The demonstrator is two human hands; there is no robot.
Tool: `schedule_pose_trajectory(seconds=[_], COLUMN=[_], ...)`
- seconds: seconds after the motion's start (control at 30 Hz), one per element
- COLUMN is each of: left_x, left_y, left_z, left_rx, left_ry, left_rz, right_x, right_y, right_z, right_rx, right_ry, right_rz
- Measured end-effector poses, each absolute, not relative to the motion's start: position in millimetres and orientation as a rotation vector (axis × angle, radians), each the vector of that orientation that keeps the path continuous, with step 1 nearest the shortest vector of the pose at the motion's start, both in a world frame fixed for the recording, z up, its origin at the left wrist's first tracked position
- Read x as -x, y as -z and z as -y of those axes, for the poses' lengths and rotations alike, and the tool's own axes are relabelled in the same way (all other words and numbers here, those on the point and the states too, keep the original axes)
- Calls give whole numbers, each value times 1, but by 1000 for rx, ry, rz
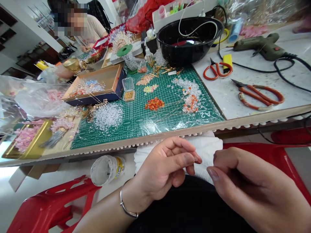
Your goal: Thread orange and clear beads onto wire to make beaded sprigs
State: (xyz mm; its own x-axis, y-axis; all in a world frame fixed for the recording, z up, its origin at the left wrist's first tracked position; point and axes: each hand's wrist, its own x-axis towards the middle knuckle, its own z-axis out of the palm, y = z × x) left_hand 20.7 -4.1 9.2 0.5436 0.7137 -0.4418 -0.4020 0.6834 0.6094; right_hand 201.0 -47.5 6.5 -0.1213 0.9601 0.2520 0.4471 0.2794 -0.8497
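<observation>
My left hand (pixel 165 168) is below the table edge, over my lap, with thumb and forefinger pinched on something tiny that I cannot make out. My right hand (pixel 245 184) sits just to its right, fingers curled in with the thumb tip pointing at the pinch. A white cloth (pixel 206 145) lies behind both hands. On the green cutting mat (pixel 136 119) above them rest a pile of orange beads (pixel 155 104), a heap of clear beads (pixel 108 116) and mixed clear and orange beads (pixel 190 97).
A black bowl (pixel 189 38), orange scissors (pixel 216 69), orange pliers (pixel 259 95) and a green glue gun (pixel 262 45) sit at the right. A wooden box (pixel 97 84) and gold tray (pixel 31 139) stand left. Another person sits far left. Red stools (pixel 46 207) flank my lap.
</observation>
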Motion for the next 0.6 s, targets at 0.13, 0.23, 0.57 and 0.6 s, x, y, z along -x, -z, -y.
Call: schedule_pose_trajectory(seconds=[0.13,0.23,0.57,0.6], left_x=[-21,-22,-16,-16], left_y=[-8,-6,-18,-19], left_z=[4,6,8,6], left_rx=[-490,-556,-1720,-1889], left_ry=[-700,-715,-758,-803], left_rz=[-727,-739,-1071,-1062], right_x=[-200,-200,-204,-204], right_y=[-8,-9,2,5], right_z=[46,46,42,42], right_rx=[1296,1296,1287,1311], right_ry=[-765,-735,-743,-761], right_rz=[1722,1735,1845,1837])
